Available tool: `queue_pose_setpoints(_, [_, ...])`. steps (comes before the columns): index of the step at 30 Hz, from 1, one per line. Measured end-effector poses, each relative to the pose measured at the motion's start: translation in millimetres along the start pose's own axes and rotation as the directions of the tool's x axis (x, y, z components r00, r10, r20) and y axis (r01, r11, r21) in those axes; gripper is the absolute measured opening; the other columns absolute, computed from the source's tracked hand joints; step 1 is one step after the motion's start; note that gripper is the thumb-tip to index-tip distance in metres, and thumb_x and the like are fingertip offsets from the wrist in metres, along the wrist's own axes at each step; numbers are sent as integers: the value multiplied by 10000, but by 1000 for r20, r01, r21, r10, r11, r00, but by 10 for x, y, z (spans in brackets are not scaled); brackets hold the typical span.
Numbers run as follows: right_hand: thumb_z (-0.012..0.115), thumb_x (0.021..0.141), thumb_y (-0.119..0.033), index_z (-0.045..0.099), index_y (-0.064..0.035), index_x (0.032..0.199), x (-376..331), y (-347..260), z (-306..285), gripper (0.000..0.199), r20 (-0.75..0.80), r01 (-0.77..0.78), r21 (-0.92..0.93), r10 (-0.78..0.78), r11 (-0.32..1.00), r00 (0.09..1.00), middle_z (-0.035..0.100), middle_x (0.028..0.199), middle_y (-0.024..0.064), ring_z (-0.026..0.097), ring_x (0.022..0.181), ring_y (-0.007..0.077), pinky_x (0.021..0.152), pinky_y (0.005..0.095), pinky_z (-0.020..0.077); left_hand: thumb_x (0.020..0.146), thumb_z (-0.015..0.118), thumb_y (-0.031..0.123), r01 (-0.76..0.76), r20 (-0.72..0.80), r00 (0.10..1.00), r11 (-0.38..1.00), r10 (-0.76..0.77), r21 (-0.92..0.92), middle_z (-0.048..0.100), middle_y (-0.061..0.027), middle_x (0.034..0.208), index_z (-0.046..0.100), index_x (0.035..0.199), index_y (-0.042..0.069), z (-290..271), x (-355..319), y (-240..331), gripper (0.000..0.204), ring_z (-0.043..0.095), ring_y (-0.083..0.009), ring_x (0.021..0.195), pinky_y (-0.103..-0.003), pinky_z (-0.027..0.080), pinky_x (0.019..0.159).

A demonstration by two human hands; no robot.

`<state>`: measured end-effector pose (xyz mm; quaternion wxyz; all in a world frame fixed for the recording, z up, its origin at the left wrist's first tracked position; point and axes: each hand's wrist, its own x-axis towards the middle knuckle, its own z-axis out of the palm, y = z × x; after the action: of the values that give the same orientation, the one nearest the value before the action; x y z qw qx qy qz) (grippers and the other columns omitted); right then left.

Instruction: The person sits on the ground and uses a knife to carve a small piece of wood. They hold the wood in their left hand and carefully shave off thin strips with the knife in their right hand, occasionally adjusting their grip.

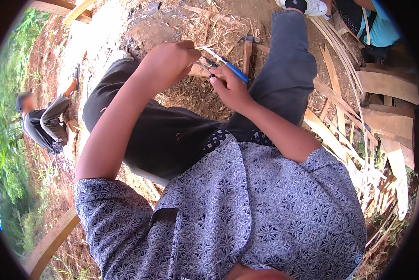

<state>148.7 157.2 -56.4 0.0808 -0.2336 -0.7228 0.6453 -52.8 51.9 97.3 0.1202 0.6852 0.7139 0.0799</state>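
Observation:
My right hand is closed at a blue-handled knife, whose narrow pale blade points up toward my left hand. A slim dark-ended piece shows by the thumb of that same hand; its kind is unclear. Raised slightly higher and to the left, my left hand has its fingers curled together. A thin pale strip emerges from its fingertips, close to the blade tip. What lies inside the left fingers is mostly hidden. Both hands are over the ground between my legs.
A wooden-handled hammer lies beyond my right hand among wood shavings. Long split strips and planks are piled at the right. One person sits at the left; part of another in turquoise shows upper right.

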Motion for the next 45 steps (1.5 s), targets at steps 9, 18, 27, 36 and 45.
queue_pose_setpoints(9, [585,933,-126,490,12,1196,332,108,-303,312,394,-413,98,346,905,851,699,904,118,697,717,161,525,311,567,818,718,2,168,40,986,974,-163,-155,652,-105,954,634,977,53,-21,-207,334,187,694,-337,858,-428,573,732])
queue_pose_setpoints(18, [637,1004,-170,579,-51,1151,813,73,-516,198,602,-325,-167,357,931,714,698,855,39,602,670,76,584,269,483,844,743,-13,503,-53,839,808,-542,-307,695,-89,944,714,940,51,123,-424,711,119,717,-284,787,-381,581,686])
queue_pose_setpoints(27, [670,1027,-214,620,-27,1016,552,-107,-475,193,548,-109,-46,117,993,828,649,788,23,596,741,81,664,281,467,804,779,55,525,-47,812,763,-581,-377,571,-71,825,634,850,70,237,-286,864,152,650,-261,674,-391,540,582])
queue_pose_setpoints(36, [668,1024,-216,608,-27,970,598,3,-498,206,491,-27,-100,73,995,868,629,752,23,576,699,96,641,298,470,748,795,21,463,-76,850,809,-521,-363,561,-71,804,646,847,69,289,-246,853,186,634,-243,644,-383,532,562])
queue_pose_setpoints(45, [662,1029,-208,587,-33,952,838,277,-571,205,514,-92,-268,223,959,828,618,745,23,576,694,100,645,325,461,738,794,-9,502,-93,823,793,-561,-346,565,-70,788,656,835,66,311,-264,843,186,637,-232,628,-369,530,556])
